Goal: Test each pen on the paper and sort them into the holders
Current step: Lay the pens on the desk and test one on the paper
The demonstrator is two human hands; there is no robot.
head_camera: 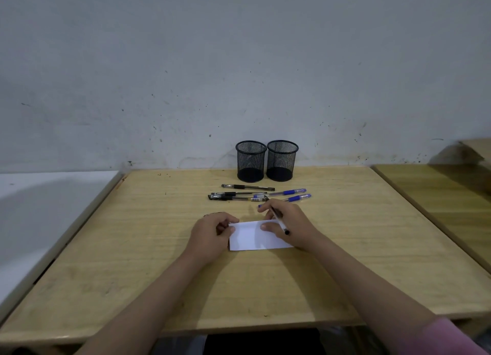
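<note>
My right hand (pixel 288 222) pinches a pen (pixel 279 220) over the paper (pixel 252 237) mid-table; my left hand (pixel 212 234), fingers curled, pins its left edge. If that hold slackens, the paper could skid. 2 holders (pixel 265 160) wait empty at the far edge.

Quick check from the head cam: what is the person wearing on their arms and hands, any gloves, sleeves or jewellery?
No gloves: both the left hand and the right hand are bare, and both forearms are uncovered. A pink sleeve shows on the right arm at the bottom right corner of the frame. No sleeve is visible on the left arm. I see no rings, watch or bracelet, though fine detail is hard to make out.
</note>
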